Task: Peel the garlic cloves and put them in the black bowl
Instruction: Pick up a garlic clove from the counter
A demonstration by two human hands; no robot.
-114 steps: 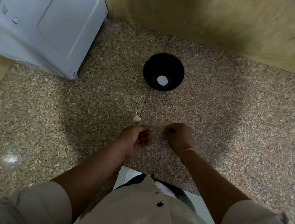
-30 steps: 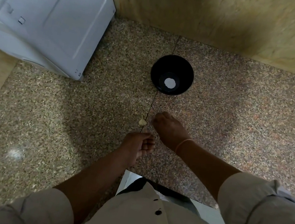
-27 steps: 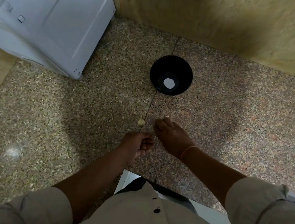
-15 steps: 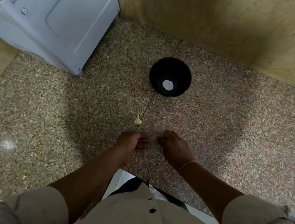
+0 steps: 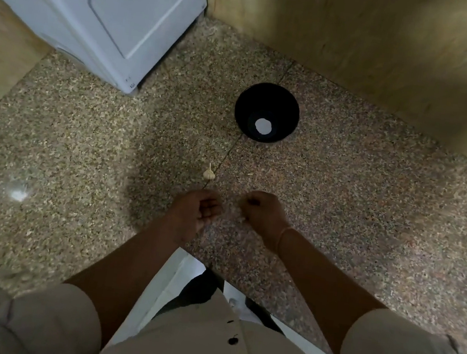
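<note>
The garlic bulb point(image 5: 209, 173) lies on the speckled counter point(image 5: 369, 208), about midway between its far and near edges, just beyond the left hand point(image 5: 195, 212); the black bowl point(image 5: 266, 112) stands nearer the far edge, well apart from the bulb; the right hand point(image 5: 263, 213) hovers beside the left; fingers of both hands are curled, contents not discernible; a white appliance point(image 5: 105, 11) occupies the far left corner.

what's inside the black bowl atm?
Inside the black bowl: only one round white patch on the bottom, glare or a thing, cannot tell. No clove shapes show. The near inner wall is mostly hidden by the rim.
</note>
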